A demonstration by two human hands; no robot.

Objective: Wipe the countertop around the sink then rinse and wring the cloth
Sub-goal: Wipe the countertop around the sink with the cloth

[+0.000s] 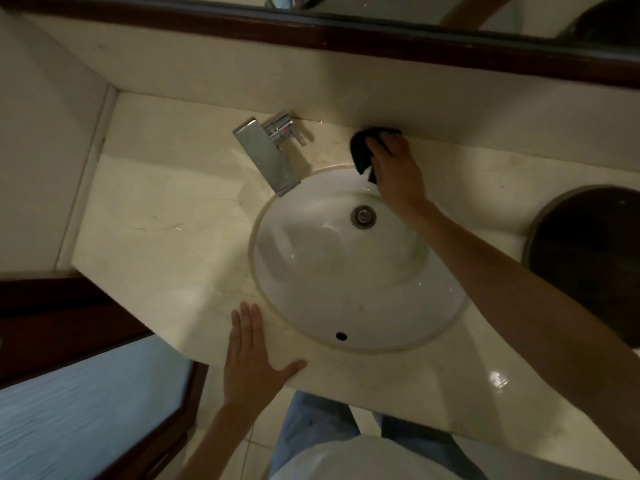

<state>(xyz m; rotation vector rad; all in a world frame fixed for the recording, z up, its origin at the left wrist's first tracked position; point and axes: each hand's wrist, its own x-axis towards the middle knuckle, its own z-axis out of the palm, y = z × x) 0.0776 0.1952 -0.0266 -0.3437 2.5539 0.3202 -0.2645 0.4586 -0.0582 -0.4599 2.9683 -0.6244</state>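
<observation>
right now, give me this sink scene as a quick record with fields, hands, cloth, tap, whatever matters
setting: cream countertop with a white oval sink set into it
right hand: pressing a black cloth on the counter behind the sink, by the back wall
left hand: flat and open on the front counter edge, beside the sink rim
faucet: chrome, spout over the basin, no water visible
drain: nothing covers it
other: dark round object on the counter at the right
task stage: wiping; cloth not yet rinsed
</observation>
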